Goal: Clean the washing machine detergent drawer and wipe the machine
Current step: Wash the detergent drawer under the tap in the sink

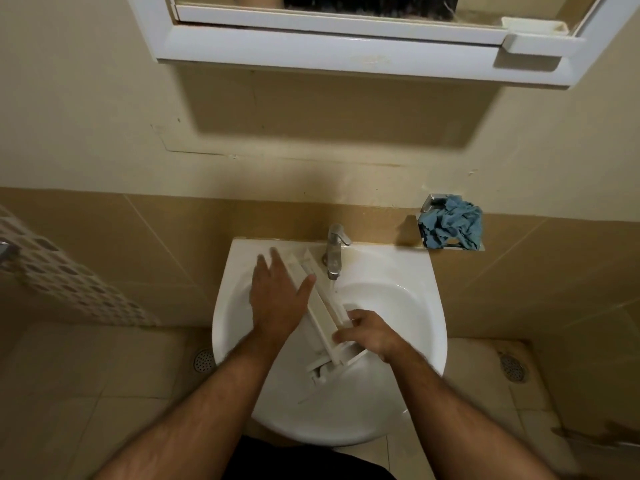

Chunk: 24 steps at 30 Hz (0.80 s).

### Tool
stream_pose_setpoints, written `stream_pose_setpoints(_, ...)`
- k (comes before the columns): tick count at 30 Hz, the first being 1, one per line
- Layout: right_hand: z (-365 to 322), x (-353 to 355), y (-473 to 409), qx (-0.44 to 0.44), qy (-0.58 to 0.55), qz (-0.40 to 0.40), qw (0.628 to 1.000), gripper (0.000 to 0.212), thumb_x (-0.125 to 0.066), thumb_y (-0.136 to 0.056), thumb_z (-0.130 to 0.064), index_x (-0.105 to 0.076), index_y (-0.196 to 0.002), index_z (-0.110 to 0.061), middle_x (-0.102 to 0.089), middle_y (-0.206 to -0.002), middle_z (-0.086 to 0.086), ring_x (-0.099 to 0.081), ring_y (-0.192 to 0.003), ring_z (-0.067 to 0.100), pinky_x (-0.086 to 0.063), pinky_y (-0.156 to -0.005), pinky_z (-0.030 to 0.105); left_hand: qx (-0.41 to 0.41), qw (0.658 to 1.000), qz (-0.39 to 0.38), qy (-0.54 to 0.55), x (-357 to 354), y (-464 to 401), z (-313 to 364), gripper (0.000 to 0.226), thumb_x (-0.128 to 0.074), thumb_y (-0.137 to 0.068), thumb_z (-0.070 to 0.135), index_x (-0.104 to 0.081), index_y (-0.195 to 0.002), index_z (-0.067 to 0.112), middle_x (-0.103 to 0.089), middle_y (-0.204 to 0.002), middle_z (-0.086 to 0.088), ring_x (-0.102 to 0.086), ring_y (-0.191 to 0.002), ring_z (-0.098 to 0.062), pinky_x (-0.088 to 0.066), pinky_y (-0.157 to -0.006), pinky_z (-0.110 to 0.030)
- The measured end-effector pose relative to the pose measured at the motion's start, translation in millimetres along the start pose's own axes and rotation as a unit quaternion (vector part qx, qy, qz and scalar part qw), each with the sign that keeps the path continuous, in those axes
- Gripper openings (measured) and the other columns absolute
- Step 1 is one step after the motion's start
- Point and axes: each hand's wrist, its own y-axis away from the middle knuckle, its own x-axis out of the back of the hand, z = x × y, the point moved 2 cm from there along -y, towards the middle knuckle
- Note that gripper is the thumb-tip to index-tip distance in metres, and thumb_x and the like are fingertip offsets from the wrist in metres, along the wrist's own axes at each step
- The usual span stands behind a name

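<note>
Head view: the detergent drawer (323,311) is already out of the machine and lies slantwise across the white sink (408,306), its far end up near the tap (334,252) and its near end low in the basin. A thin stream of water runs from the tap onto the drawer. The left hand (277,299) lies flat against the drawer's long side, fingers straight and spread, steadying it without any closed grip. The right hand (369,336) has its grip clamped on the drawer's near end, fingers curled around the edge.

Judging by this, the work is at the rinsing stage, early to midway. Whether residue remains in the compartments cannot be told. A crumpled blue cloth (452,227) sits on a wall holder above the sink, untouched. The washing machine is out of sight, so refitting the drawer and wiping the machine seem left to do.
</note>
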Motion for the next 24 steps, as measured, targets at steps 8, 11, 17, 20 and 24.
stream_pose_setpoints(8,8.6,22.7,-0.5,-0.02,-0.002,-0.024,1.0,0.041,-0.086,-0.069,-0.024,-0.069,-0.105,-0.017,-0.071,-0.099,0.003,-0.069,-0.087,0.018,-0.054,-0.077,0.026,-0.419,0.848,-0.155,-0.286,16.3,-22.9,-12.2,0.101,-0.04,-0.071,0.089,-0.025,-0.153,0.033,-0.001,-0.165,-0.002,0.018,-0.149,-0.025,0.01,-0.119,-0.047)
stream_pose_setpoints(11,10.0,28.0,-3.1,-0.033,-0.016,-0.03,0.999,0.04,-0.084,-0.073,-0.02,-0.065,-0.108,-0.016,-0.07,-0.094,0.003,-0.066,-0.083,0.017,-0.055,-0.084,0.031,-0.45,0.817,-0.148,-0.328,16.1,-27.3,-2.9,0.102,-0.061,-0.074,0.074,-0.018,-0.155,0.029,-0.006,-0.165,-0.005,0.012,-0.15,-0.029,0.004,-0.119,-0.05)
stream_pose_setpoints(17,14.6,27.8,-7.3,-0.056,-0.041,-0.049,0.996,0.075,-0.08,-0.074,-0.018,-0.046,-0.141,-0.009,-0.067,-0.111,0.016,-0.065,-0.086,0.021,-0.051,-0.096,0.036,-0.469,0.789,-0.14,-0.371,17.1,-28.7,24.4,0.106,-0.071,-0.074,0.062,-0.012,-0.156,0.03,-0.002,-0.164,-0.007,0.012,-0.15,-0.031,0.002,-0.119,-0.055)
stream_pose_setpoints(20,13.6,28.6,-6.0,-0.061,-0.048,-0.062,0.995,0.069,-0.076,-0.079,-0.011,-0.046,-0.141,-0.006,-0.065,-0.12,0.022,-0.066,-0.095,0.026,-0.051,-0.096,0.035,-0.486,0.781,-0.12,-0.373,17.6,-30.8,29.1,0.101,-0.075,-0.073,0.055,-0.021,-0.154,0.028,-0.012,-0.163,-0.009,0.003,-0.151,-0.033,-0.002,-0.117,-0.059)
stream_pose_setpoints(24,16.8,28.8,-11.3,-0.072,-0.061,-0.082,0.992,0.076,-0.083,-0.07,-0.017,-0.05,-0.137,-0.002,-0.066,-0.123,0.019,-0.066,-0.108,0.024,-0.043,-0.11,0.041,-0.484,0.767,-0.136,-0.398,19.9,-31.7,34.1,0.1,-0.074,-0.076,0.052,-0.018,-0.155,0.027,-0.011,-0.164,-0.008,0.003,-0.151,-0.03,0.003,-0.117,-0.059)
